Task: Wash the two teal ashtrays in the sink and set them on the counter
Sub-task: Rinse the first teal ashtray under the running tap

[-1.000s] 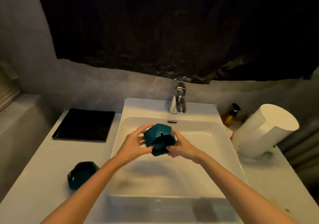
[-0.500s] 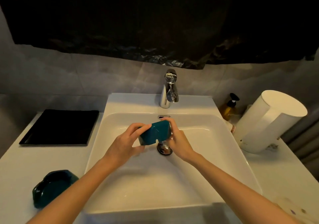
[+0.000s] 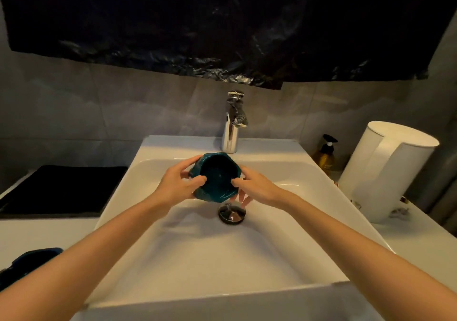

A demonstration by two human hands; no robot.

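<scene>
Two hands are gripping a faceted teal ashtray (image 3: 217, 177) over the glossy white sink (image 3: 309, 162), tilting it so its dark, wet-looking hollow is facing the camera. The left hand (image 3: 176, 184) is curling round the angular outer wall with its thumb hooking over the rim; the right hand (image 3: 257, 187) is pinching the opposite rim, fingers reaching underneath. Just below, a round chrome drain plug (image 3: 232, 213) is shining in the basin, and a chrome faucet (image 3: 232, 122) is standing behind. The second teal ashtray (image 3: 29, 261) is sitting on the smooth white counter (image 3: 420, 244) at far left, partly hidden by the forearm. A flat black square tray (image 3: 61, 187) is lying beyond it, while an amber pump bottle (image 3: 326, 155) and a white cylindrical canister (image 3: 385, 172) are standing at right, under a crinkled black plastic sheet (image 3: 222, 23).
</scene>
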